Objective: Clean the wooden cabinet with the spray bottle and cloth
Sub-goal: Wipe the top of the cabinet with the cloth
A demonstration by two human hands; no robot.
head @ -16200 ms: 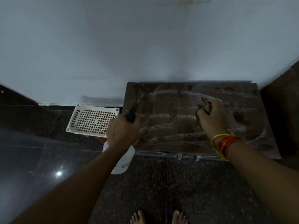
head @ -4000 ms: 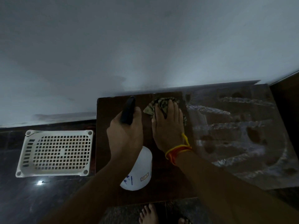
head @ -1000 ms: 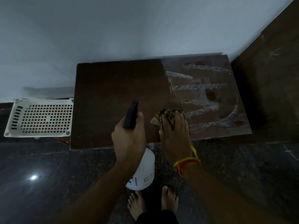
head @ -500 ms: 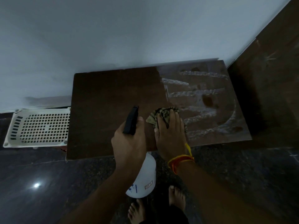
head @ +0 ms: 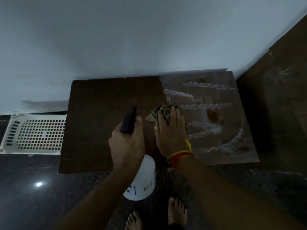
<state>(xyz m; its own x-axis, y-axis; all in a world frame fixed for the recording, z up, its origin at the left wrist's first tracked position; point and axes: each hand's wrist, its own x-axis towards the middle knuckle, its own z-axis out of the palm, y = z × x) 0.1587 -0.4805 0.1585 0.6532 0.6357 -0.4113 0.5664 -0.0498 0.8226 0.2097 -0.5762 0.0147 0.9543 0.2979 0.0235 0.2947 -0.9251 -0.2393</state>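
From the head view we judge the job about half done: the left part of the wooden cabinet (head: 108, 123) top looks dark and wiped, while the right part carries whitish streaks yet to clear. Our right hand (head: 171, 135) presses flat on the cloth (head: 163, 112) at that boundary. Our left hand (head: 127, 143) grips the spray bottle (head: 142, 181) above the front edge.
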